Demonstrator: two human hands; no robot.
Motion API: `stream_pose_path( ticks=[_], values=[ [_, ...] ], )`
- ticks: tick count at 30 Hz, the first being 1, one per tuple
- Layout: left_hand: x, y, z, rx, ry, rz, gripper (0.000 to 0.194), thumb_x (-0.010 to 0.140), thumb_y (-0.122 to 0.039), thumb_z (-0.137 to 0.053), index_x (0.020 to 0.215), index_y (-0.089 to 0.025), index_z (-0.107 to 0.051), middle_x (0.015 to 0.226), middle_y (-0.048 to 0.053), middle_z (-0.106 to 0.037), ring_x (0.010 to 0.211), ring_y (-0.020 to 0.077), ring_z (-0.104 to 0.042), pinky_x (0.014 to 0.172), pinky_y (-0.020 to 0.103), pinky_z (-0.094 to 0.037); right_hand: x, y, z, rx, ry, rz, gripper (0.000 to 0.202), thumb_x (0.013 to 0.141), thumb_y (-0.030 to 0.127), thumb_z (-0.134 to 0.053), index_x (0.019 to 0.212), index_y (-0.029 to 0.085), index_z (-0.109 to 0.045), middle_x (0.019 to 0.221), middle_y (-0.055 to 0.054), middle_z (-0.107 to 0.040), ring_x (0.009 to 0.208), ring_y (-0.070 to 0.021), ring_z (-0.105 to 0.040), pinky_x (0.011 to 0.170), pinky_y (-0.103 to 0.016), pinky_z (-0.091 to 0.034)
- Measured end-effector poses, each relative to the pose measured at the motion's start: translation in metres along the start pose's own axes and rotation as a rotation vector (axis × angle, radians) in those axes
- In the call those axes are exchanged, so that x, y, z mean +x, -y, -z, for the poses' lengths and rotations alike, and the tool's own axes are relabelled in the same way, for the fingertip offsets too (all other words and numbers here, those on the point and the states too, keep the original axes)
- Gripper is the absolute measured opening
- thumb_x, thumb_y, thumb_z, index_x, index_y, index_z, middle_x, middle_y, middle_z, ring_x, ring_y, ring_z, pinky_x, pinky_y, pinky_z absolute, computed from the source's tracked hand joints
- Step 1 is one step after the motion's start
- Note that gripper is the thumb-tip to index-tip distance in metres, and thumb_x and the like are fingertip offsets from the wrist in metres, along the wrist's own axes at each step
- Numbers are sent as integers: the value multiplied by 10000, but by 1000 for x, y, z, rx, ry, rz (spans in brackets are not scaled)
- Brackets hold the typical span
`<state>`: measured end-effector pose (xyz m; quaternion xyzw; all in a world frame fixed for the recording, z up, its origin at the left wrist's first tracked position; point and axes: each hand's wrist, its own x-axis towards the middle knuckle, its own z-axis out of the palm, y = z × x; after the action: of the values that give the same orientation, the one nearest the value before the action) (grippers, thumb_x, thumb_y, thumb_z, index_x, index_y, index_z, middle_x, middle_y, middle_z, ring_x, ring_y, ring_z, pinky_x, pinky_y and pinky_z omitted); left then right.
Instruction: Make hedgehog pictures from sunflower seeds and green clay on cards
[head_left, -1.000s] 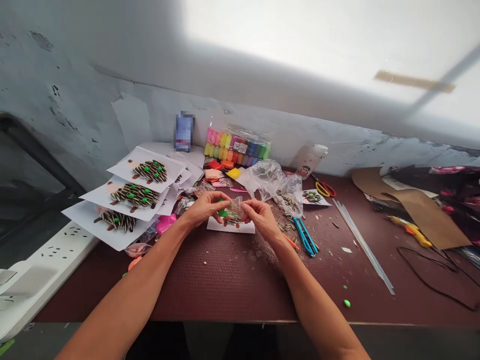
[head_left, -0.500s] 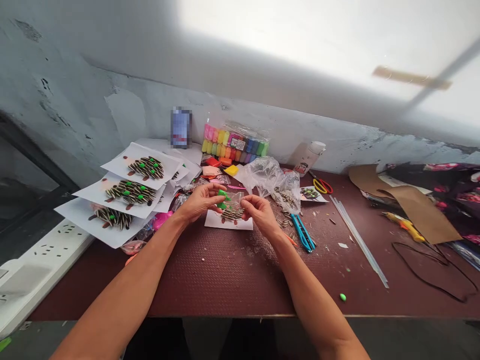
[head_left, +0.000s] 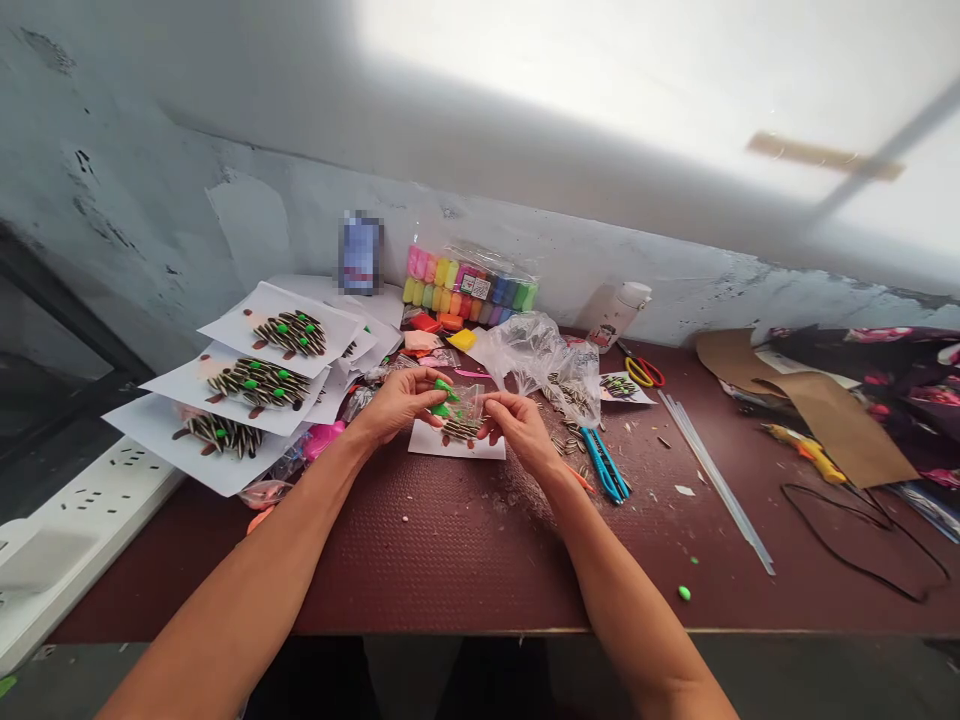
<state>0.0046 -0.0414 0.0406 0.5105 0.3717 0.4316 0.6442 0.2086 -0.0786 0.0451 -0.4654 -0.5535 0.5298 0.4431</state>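
Person's two bare hands at work above a dark red worktop (head_left: 420, 560). The left hand (head_left: 405, 405), thumb and fingers narrowed to a pinch, holds the left side of a small clear bag (head_left: 472, 400) at some green material (head_left: 445, 391); whether all of this lies inside the bag cannot be told. The right hand (head_left: 516, 425) pinches the bag's opposite edge, so that the bag spans the gap between the hands. Below it, on the worktop, lies a white card (head_left: 427, 442) bearing rows of striped seeds (head_left: 459, 430), partly hidden by the bag and hands. To the left, overlapping sheets (head_left: 150, 430) carry similar seed figures with green dots. Right of the right hand are loose seeds (head_left: 564, 442) and a blue tool (head_left: 604, 465); behind them is a crumpled plastic bag (head_left: 525, 350). A multicoloured pack (head_left: 469, 285) stands near the wall.
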Motion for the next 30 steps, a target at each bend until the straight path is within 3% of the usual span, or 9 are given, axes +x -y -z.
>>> stream_pose_path(
  ticks=[11, 16, 22, 30],
  values=[
    [0, 0, 1, 18, -12, -28, 415, 627, -345, -881, 928, -142, -679, 818, 10, -650, 654, 112, -628, 522, 240, -609, 0, 2, -2, -15, -11, 21, 302, 717, 448, -741, 834, 170, -723, 628, 4, -673, 478, -102, -582, 445, -210, -406],
    [-2, -5, 2, 23, 1, -53, 424, 637, -374, -880, 944, -140, -705, 893, 40, -684, 683, 123, -643, 524, 237, -611, -1, 5, -4, -8, -75, 60, 239, 714, 402, -732, 788, 180, -684, 557, 43, -602, 454, -83, -515, 450, -207, -383],
    [-3, -11, 7, 40, 7, -99, 409, 691, -396, -837, 992, -139, -732, 943, 59, -710, 731, 134, -654, 519, 218, -598, -4, 11, -6, 62, -77, 66, 306, 746, 476, -723, 801, 180, -665, 498, 49, -572, 434, -88, -486, 452, -213, -385],
    [-4, -10, 3, 79, 26, -124, 363, 728, -394, -813, 973, -142, -723, 957, 62, -723, 815, 158, -685, 639, 268, -638, -4, 11, -7, 47, -90, 71, 356, 672, 502, -809, 698, 187, -647, 603, 18, -629, 462, -76, -467, 456, -217, -376]
  ],
)
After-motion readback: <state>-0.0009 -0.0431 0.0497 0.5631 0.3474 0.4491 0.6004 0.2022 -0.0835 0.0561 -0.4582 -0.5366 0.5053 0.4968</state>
